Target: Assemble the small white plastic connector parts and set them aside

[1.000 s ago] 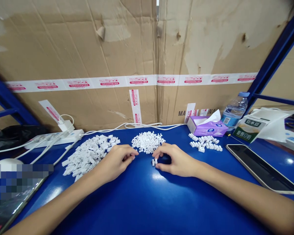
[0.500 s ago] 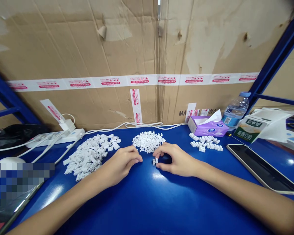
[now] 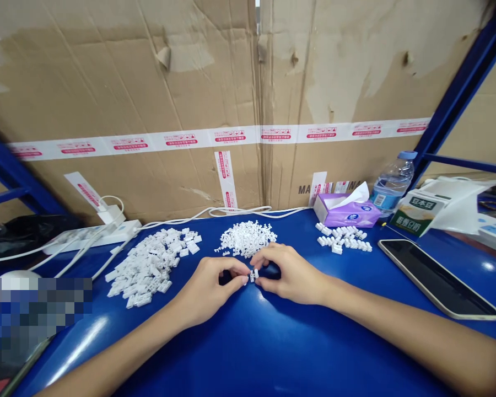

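My right hand [image 3: 291, 274] pinches a white plastic wire connector [image 3: 252, 275] between thumb and fingertips, just above the blue table. At its left end, my left hand [image 3: 215, 286] is closed, thumb and forefinger pressed together on a small white plastic piece [image 3: 245, 283], mostly hidden by the fingertips. Just beyond the hands lies a heap of tiny white plastic pieces [image 3: 248, 237]. Left of my left hand spreads a larger pile of white connector housings [image 3: 149, 264]. A smaller group of white connectors [image 3: 343, 238] rests to the right.
A purple tissue box [image 3: 347, 212], a water bottle [image 3: 392, 184] and a drink carton [image 3: 419, 212] stand at the back right. A phone [image 3: 438, 278] lies beside my right forearm. White cables run from a power strip [image 3: 95, 234] along the cardboard wall [image 3: 182, 182].
My left hand has moved right from beside the tiny pieces to the connector, its fingertips now meeting it. My right hand has shifted slightly left with the connector. The view has turned a little.
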Demonstrator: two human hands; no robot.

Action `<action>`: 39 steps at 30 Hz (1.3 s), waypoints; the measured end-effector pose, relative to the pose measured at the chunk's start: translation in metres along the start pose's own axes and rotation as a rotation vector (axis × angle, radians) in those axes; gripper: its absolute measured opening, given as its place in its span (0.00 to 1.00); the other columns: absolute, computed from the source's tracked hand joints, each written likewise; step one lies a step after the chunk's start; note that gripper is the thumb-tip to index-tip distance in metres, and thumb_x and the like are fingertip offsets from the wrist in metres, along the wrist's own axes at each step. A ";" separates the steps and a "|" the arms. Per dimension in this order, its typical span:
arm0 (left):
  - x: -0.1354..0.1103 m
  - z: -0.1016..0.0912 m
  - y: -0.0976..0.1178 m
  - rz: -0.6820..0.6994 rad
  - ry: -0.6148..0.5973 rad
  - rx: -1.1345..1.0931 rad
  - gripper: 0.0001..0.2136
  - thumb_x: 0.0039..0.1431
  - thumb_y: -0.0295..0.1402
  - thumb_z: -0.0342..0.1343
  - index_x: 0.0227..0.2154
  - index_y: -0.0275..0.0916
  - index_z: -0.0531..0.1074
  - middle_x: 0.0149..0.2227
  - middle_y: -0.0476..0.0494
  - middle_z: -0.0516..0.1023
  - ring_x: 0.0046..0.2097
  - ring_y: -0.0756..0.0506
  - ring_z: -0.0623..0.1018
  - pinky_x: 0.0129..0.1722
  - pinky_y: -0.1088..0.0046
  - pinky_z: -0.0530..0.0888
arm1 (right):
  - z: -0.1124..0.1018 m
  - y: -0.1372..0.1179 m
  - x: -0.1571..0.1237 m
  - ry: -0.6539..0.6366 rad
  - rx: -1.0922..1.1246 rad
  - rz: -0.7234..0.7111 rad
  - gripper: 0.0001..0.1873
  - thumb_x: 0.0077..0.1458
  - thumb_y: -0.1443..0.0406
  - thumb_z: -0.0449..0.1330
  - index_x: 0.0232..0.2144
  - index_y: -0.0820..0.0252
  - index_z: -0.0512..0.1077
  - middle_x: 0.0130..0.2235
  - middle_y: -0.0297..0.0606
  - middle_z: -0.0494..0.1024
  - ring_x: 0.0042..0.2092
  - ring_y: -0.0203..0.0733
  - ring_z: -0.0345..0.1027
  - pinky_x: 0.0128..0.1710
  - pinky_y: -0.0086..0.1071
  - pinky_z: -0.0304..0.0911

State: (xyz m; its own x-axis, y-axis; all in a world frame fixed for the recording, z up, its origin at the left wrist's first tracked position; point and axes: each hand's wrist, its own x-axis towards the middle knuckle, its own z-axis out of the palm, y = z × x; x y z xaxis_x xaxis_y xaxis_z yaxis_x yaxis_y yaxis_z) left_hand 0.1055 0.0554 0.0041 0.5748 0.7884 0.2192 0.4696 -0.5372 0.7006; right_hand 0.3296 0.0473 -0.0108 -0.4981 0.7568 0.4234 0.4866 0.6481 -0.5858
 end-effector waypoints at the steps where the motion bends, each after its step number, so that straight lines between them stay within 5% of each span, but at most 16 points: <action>1: 0.000 0.001 0.000 -0.008 0.003 -0.015 0.07 0.63 0.31 0.58 0.38 0.43 0.82 0.35 0.49 0.84 0.35 0.46 0.79 0.37 0.69 0.74 | 0.000 0.000 0.000 -0.001 0.006 0.006 0.14 0.51 0.72 0.67 0.40 0.56 0.74 0.39 0.34 0.81 0.43 0.41 0.73 0.46 0.36 0.64; 39: 0.001 0.007 -0.001 -0.108 0.129 0.012 0.08 0.61 0.37 0.59 0.31 0.46 0.83 0.44 0.46 0.79 0.44 0.42 0.77 0.41 0.64 0.71 | 0.002 -0.001 0.001 -0.005 0.048 0.027 0.14 0.51 0.72 0.70 0.40 0.56 0.75 0.39 0.31 0.82 0.44 0.39 0.74 0.47 0.34 0.64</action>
State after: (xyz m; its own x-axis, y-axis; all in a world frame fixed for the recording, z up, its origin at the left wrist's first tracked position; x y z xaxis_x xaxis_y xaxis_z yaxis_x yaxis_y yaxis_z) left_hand 0.1103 0.0543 -0.0017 0.4301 0.8732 0.2293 0.5325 -0.4505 0.7166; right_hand 0.3267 0.0469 -0.0112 -0.4886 0.7736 0.4036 0.4649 0.6222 -0.6299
